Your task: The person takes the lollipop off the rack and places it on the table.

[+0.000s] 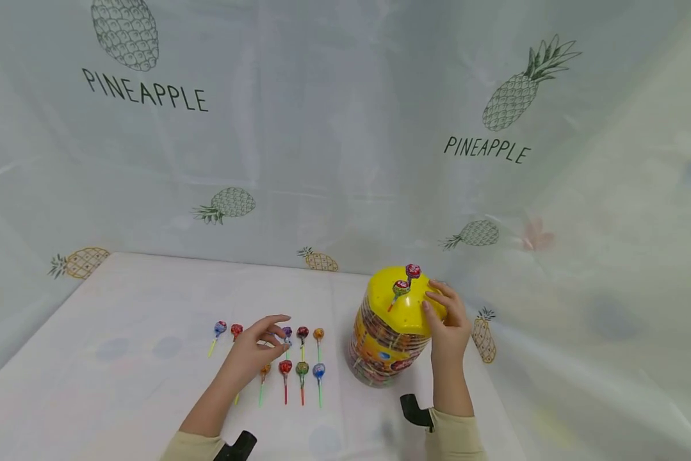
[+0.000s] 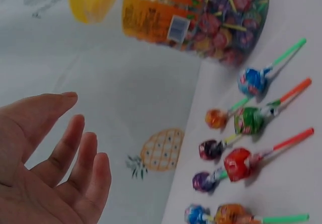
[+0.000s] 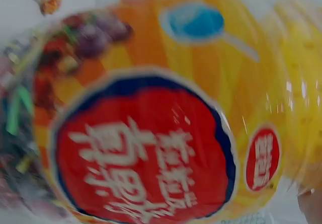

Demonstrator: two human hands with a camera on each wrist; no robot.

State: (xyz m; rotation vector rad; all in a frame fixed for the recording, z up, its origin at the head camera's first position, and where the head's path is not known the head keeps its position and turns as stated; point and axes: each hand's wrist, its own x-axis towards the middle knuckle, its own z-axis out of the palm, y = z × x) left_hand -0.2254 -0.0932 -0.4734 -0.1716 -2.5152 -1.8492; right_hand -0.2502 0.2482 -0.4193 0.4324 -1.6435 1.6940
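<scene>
My left hand (image 1: 259, 349) hovers over two rows of wrapped lollipops, its fingers loosely bent and nothing between them; in the left wrist view the palm and fingers (image 2: 95, 171) are bare. Beneath it some lollipops are partly hidden. A red lollipop (image 1: 285, 367), a green one (image 1: 302, 368) and a blue one (image 1: 319, 370) lie in the near row. To the right stands a large candy jar (image 1: 380, 339) with a yellow lid (image 1: 411, 314). Two lollipops (image 1: 401, 288) rest on the lid. Fingers of my right hand (image 1: 450, 320) touch the lid's right side.
A white tabletop (image 1: 149, 371) carries everything. Behind it hangs a pale curtain (image 1: 345, 160) printed with pineapples, which also runs along the right side. Through the jar's clear lower wall (image 2: 231, 32) many more lollipops show. Each wrist wears a black mount (image 1: 415, 411).
</scene>
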